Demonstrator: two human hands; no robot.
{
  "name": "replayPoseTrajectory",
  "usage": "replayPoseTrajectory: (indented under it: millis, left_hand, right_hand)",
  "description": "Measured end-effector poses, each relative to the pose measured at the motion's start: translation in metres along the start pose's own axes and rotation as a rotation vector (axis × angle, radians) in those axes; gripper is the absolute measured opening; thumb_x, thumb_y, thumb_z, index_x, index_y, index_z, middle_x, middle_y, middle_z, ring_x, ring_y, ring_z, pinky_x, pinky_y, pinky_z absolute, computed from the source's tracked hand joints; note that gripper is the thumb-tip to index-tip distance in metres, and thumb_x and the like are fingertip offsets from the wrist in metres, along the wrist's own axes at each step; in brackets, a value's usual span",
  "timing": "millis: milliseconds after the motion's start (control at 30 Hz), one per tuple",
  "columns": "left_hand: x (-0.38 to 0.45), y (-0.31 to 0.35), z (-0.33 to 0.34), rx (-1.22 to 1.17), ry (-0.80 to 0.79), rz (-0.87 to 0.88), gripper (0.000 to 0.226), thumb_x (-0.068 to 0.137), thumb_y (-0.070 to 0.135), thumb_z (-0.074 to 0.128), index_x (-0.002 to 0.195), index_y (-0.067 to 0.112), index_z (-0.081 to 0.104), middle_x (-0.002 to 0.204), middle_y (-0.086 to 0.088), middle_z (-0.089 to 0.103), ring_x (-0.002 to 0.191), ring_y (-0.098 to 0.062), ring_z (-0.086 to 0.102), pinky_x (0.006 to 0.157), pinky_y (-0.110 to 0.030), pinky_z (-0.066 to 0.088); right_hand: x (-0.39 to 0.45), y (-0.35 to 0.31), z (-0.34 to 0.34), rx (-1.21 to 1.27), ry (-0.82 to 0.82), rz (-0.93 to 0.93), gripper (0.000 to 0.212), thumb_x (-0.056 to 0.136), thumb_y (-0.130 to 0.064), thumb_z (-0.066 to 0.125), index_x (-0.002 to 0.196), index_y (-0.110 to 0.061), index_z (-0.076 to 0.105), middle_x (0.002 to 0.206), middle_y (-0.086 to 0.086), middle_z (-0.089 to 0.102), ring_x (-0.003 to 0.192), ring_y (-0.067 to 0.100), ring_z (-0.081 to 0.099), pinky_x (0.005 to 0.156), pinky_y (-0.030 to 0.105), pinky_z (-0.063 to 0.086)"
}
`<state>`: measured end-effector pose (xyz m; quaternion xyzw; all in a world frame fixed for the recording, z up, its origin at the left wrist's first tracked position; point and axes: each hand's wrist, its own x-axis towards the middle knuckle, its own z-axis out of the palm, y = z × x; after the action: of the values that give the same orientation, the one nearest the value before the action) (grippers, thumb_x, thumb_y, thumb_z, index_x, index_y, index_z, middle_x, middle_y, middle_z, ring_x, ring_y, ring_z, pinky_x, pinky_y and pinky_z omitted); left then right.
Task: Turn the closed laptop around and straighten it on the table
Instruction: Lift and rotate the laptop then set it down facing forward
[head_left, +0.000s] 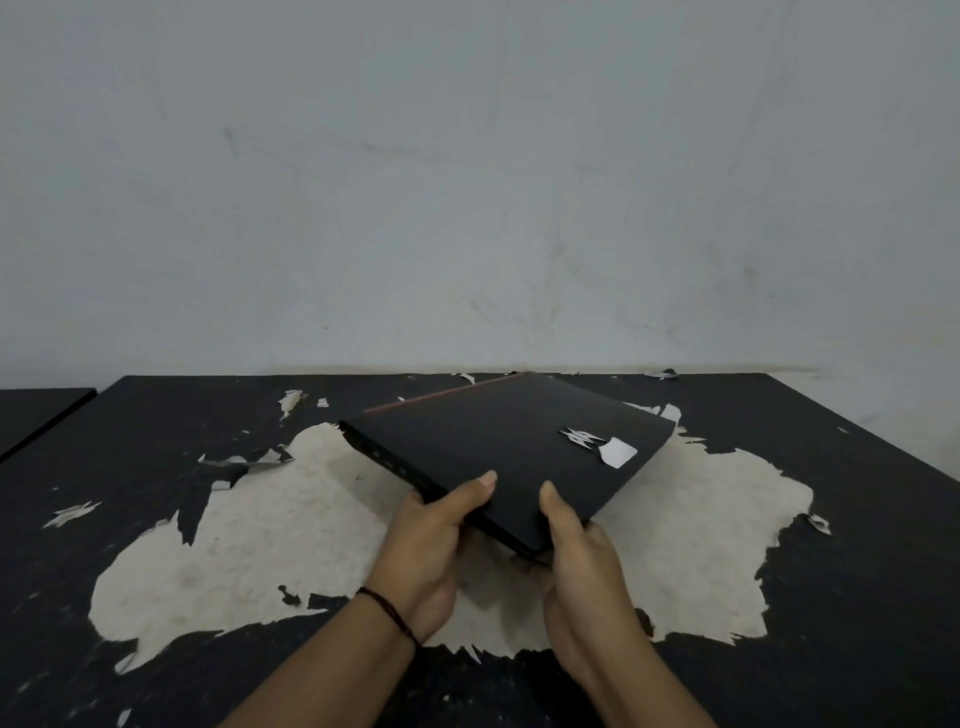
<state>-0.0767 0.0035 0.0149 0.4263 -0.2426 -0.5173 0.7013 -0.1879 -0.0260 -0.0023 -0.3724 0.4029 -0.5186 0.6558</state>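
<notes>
Thumbs lie flat on the lid, one from each side of the nearest corner, and that is where your hold sits: your left hand (431, 540) is clamped on the edge that runs away to the left, thumb on top and fingers tucked out of sight beneath, while your right hand (582, 551) is clamped just beside it on the corner itself, thumb on the lid and fingers curled under. The two hands are near each other without touching. Between them you carry the closed laptop (498, 447), black, turned askew so that one corner points toward you and the opposite corner toward the wall (467, 182). The near corner looks raised off the surface, and the lid slopes up toward you; whether the far edge rests on the table cannot be told. A thin red line runs along the far left edge of the lid, and a silver emblem and a pale sticker (618, 451) sit toward its right side. A dark cord bracelet (389, 613) circles your left wrist. Under the laptop the table (156, 441) is black, with its covering peeled away in a large pale patch in the middle and torn flakes curling up around the rim. The plain grey wall stands right behind the table's far edge.
</notes>
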Motion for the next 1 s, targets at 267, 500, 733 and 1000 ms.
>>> replayPoseTrajectory:
  millis: [267,500,733,1000]
  left_hand:
    - [0.015,0.02,-0.013,-0.112,0.166,-0.1,0.015,0.081,0.006,0.061,0.095,0.009,0.068,0.094,-0.007,0.073,0.091,-0.026,0.063,0.081,-0.042,0.052]
    - [0.03,0.037,-0.033,-0.2,0.182,-0.084,0.015,0.085,0.005,0.054,0.092,0.01,0.067,0.076,-0.006,0.076,0.079,-0.025,0.069,0.071,-0.04,0.053]
    - [0.046,0.047,-0.05,-0.19,0.232,-0.116,0.019,0.084,0.003,0.048,0.096,0.01,0.061,0.096,-0.013,0.067,0.086,-0.031,0.063,0.067,-0.044,0.052]
    - [0.064,0.053,-0.074,-0.11,0.285,-0.139,0.038,0.08,0.0,0.051,0.117,0.001,0.061,0.113,-0.018,0.067,0.093,-0.034,0.064,0.068,-0.043,0.056]
  right_hand:
    - [0.013,-0.015,-0.001,-0.023,-0.073,0.107,0.037,0.094,-0.041,0.05,0.101,-0.009,0.067,0.077,0.008,0.074,0.065,0.026,0.065,0.06,0.04,0.047]
    - [0.07,-0.043,-0.036,0.043,0.057,0.232,0.027,0.096,-0.027,0.053,0.092,0.0,0.047,0.092,0.023,0.055,0.083,0.035,0.058,0.08,0.047,0.049]
    - [0.108,-0.034,-0.037,0.069,0.006,0.29,0.011,0.097,-0.014,0.051,0.095,-0.004,0.055,0.098,0.022,0.06,0.085,0.036,0.062,0.049,0.042,0.06]
    - [0.117,-0.019,-0.026,0.011,0.01,0.205,0.009,0.096,-0.008,0.052,0.098,-0.003,0.059,0.091,0.018,0.063,0.075,0.031,0.062,0.049,0.034,0.061]
